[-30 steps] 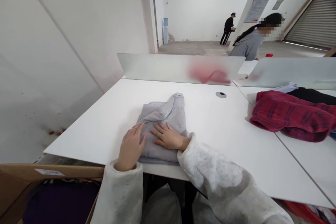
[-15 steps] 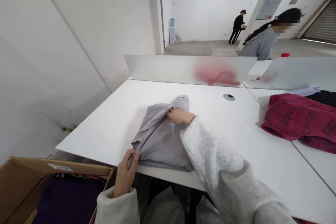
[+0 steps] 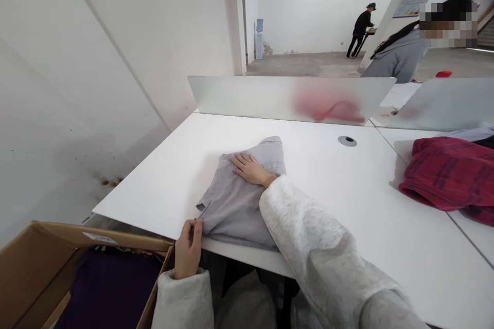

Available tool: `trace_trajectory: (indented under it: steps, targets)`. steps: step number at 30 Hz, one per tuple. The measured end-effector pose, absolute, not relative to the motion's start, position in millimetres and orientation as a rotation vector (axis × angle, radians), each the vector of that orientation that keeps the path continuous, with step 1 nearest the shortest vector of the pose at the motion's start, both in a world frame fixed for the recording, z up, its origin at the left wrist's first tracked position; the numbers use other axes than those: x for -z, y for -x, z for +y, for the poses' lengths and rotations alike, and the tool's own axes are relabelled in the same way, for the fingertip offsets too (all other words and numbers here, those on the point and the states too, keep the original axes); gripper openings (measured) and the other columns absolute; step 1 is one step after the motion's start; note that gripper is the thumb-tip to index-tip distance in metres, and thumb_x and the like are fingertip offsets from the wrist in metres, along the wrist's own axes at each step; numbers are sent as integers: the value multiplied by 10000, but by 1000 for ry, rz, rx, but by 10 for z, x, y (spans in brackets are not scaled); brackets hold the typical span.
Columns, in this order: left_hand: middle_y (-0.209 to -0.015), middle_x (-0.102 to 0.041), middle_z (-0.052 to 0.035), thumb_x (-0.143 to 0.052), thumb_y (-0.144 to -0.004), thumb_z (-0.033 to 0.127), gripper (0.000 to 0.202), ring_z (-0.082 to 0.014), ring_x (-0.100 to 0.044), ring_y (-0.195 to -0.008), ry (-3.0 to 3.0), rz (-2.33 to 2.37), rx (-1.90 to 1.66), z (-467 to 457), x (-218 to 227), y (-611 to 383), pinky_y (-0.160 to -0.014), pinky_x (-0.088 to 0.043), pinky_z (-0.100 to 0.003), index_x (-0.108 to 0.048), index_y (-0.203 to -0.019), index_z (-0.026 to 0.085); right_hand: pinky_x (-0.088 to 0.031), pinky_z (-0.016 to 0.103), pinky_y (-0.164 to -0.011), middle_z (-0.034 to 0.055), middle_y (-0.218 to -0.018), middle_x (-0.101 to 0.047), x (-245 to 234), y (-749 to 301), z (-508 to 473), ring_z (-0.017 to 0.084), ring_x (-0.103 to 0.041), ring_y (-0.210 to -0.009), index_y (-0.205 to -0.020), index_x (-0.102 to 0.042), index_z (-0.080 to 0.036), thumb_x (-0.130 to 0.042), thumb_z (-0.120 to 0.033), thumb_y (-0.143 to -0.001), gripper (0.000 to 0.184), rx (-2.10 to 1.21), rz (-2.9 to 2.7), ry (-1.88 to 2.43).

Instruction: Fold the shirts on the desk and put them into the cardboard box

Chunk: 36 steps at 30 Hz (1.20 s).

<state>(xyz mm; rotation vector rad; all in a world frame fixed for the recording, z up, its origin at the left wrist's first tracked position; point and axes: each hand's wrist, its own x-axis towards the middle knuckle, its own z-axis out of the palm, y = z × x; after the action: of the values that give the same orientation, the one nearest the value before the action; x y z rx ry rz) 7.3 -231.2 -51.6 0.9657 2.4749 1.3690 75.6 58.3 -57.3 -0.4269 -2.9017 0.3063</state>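
A folded grey garment (image 3: 239, 205) lies on the white table (image 3: 332, 175) close to its front edge. What kind of garment it is I cannot make out. My left hand (image 3: 189, 247) pinches the garment's near left corner between thumb and fingers, right at the table edge. Flat on the upper part of the cloth rests my right hand (image 3: 250, 168), fingers spread. The right sleeve hides the garment's right side.
An open cardboard box (image 3: 127, 239) with dark purple cloth (image 3: 111, 288) stands at the lower left. Red plaid cloth (image 3: 451, 172) lies on the right. A frosted divider (image 3: 247, 97) runs along the back. One person (image 3: 401, 56) is beyond it, another (image 3: 360, 31) farther off.
My right hand has let go of the fold it gripped and now lies flat on the garment, whose upper layer is spread smoother. My left hand keeps its corner. The view has shifted slightly.
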Motion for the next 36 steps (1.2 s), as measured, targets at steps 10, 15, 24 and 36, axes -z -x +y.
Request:
trace_trajectory:
  steps: [10,15,24,36]
  targets:
    - [-900,-703,-79,-424,-809,614,531,-233,-655,-818,-969,2379,-1241,-2317,446,39,-708,-493,-323,-532,-1111,190,-411,353,-980,155,-1282,-537,-43,-1669,241,211,-516,-1160,-1197,-570,-123,-395,-326,-957,359,-494,-2962,13]
    - [-903,-711,-46,-441,-799,572,472,-189,-577,-557,-1421,2715,-882,-2195,-134,184,-649,-454,-321,-585,-1101,239,-385,392,-992,147,-1245,-565,-63,-2363,-357,240,-490,-1175,-1231,-548,-142,-445,-470,-915,467,-465,-2930,-159]
    - [-929,-716,-131,-434,-816,567,587,-289,-658,-836,-1537,2442,-135,-752,-345,420,-679,-438,-312,-544,-1226,161,-189,474,-1135,58,-1475,-365,393,-2694,-285,222,-220,-1396,-1418,-374,-207,-406,-128,-868,556,-357,-2972,59]
    - [-1226,-606,-91,-504,-776,565,555,-252,-548,-1094,-1452,1917,-1017,-402,260,710,-847,-448,-295,-635,-1155,182,-326,462,-1075,124,-1475,-346,500,-3076,96,248,-224,-1396,-1376,-450,-184,-447,-221,-885,492,-290,-2745,301]
